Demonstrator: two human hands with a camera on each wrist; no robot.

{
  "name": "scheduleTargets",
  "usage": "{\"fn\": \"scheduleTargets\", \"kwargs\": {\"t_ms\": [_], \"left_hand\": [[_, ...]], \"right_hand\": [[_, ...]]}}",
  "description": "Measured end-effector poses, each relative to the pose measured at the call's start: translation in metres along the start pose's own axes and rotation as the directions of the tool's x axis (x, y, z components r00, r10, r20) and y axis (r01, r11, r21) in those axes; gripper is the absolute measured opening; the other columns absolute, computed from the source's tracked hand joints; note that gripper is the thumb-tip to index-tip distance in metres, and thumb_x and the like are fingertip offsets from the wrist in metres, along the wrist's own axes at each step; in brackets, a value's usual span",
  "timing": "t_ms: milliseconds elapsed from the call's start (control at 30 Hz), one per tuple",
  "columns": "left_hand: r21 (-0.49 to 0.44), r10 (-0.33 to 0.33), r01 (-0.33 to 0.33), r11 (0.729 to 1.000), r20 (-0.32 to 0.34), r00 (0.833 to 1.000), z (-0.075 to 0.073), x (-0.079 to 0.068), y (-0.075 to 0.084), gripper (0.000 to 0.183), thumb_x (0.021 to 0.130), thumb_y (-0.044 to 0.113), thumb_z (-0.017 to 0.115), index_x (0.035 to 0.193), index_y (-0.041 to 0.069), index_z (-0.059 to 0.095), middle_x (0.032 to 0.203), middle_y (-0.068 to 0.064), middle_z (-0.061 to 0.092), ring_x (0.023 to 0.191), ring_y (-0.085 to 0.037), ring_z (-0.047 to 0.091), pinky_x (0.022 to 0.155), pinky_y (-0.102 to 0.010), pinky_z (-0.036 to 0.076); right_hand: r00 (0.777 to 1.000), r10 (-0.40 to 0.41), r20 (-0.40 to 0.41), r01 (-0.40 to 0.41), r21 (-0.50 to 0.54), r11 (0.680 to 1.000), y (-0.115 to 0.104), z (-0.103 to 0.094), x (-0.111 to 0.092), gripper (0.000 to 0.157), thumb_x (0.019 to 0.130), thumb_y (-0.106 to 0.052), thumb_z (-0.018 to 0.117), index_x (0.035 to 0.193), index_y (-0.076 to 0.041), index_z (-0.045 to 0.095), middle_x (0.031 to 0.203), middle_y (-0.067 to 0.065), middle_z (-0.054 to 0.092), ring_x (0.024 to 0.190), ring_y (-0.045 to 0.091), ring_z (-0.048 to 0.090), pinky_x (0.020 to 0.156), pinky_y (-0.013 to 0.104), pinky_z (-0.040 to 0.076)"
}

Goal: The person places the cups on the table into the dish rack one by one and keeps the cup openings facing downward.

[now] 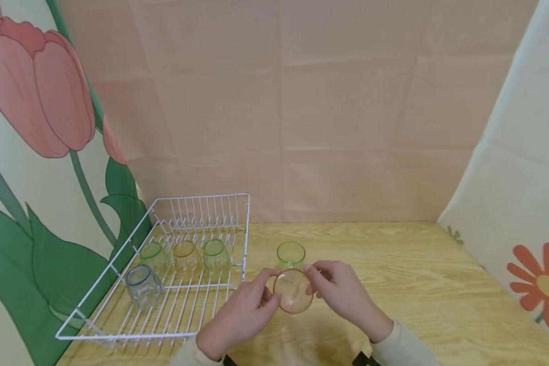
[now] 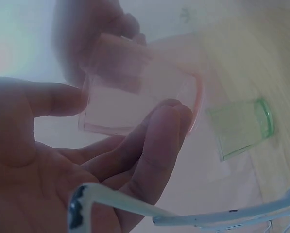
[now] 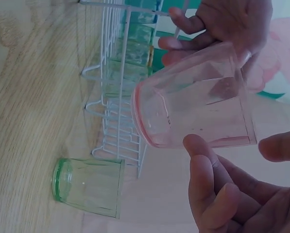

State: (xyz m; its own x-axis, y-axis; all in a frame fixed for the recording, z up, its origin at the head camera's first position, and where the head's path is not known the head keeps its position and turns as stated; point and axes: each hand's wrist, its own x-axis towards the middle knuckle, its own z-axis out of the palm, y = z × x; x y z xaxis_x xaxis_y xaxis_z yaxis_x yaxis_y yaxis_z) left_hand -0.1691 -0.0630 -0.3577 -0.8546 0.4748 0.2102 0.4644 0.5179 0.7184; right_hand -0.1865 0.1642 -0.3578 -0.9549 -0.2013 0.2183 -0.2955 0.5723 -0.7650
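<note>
Both hands hold a clear pink-tinted cup [image 1: 294,292] above the table, one hand on each side. My left hand [image 1: 244,312] grips its left side, with the thumb at one end and the fingers along the wall in the left wrist view. On the other side my right hand [image 1: 345,295] pinches the cup between thumb and fingers. Just behind it, a green-tinted cup [image 1: 291,252] stands on the table; the right wrist view shows that green cup [image 3: 89,188] upright, apart from both hands.
At left stands a white wire dish rack [image 1: 132,337] bearing a green cup [image 1: 154,259], an amber cup [image 1: 186,259], another green cup [image 1: 216,259] and a tilted blue cup [image 1: 144,288]. Beneath is a wood-grain table [image 1: 416,284]. Behind hangs a plain pinkish backdrop [image 1: 302,112].
</note>
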Motion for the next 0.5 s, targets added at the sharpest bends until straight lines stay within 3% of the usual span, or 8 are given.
{"fn": "scheduleTargets", "kwargs": {"t_ms": [500], "left_hand": [[0.052,0.035,-0.034,0.998,-0.019,0.999,0.0003,-0.0019,0.0023,0.041,0.096,0.025,0.062,0.137,0.025,0.053,0.09,0.004,0.07,0.081,-0.002,0.062,0.069,-0.024,0.052]], "right_hand": [[0.995,0.054,0.084,-0.058,0.036,0.998,0.0021,-0.003,0.0023,0.036,0.103,-0.035,0.055,0.088,-0.009,0.075,0.069,-0.002,0.068,0.063,0.018,0.062,0.056,0.027,0.048]]}}
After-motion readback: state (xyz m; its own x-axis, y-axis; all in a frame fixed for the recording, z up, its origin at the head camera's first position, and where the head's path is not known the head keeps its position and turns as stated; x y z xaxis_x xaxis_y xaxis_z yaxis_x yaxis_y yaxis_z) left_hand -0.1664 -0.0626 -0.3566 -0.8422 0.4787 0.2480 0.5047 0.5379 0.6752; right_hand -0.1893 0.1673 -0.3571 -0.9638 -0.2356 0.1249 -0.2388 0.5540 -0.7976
